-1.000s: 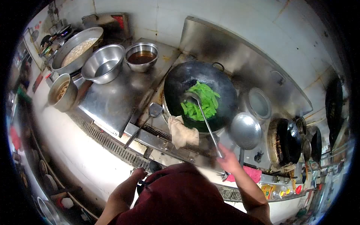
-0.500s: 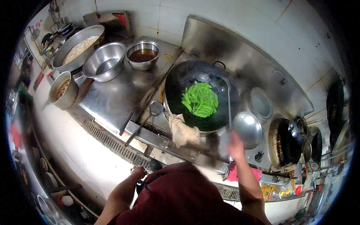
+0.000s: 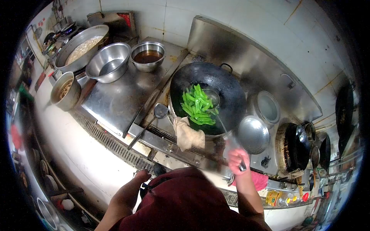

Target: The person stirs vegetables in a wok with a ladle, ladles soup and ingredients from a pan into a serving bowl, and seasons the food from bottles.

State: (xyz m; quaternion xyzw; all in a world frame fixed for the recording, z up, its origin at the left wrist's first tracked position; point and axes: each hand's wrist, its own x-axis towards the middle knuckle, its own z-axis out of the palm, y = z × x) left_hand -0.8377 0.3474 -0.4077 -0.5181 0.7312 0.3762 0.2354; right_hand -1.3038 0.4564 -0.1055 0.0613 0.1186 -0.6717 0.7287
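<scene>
My right hand point(image 3: 239, 161) is closed round the handle of a long metal ladle point(image 3: 222, 124), in front of the wok. The ladle's bowl rests inside the black wok point(image 3: 231, 92), against the right side of a heap of green pods point(image 3: 195, 104). At the body's left side, by the counter's front edge, is my left hand point(image 3: 142, 176); its fingers are mostly hidden and I cannot make out anything in it. A beige cloth point(image 3: 188, 134) lies over the wok's near rim.
A spatula point(image 3: 160, 111) lies left of the wok. Steel bowls point(image 3: 109, 73) and a large pan point(image 3: 61, 61) stand at the back left. Right of the wok are a perforated strainer point(image 3: 253, 134), a round pot point(image 3: 268, 107) and blackened woks point(image 3: 287, 146). Bottles point(image 3: 273, 198) stand below.
The ladle has swung from the pods to the wok's right side, then back left against them. The pods have shifted left. My right hand has moved with the ladle; my left hand has stayed put.
</scene>
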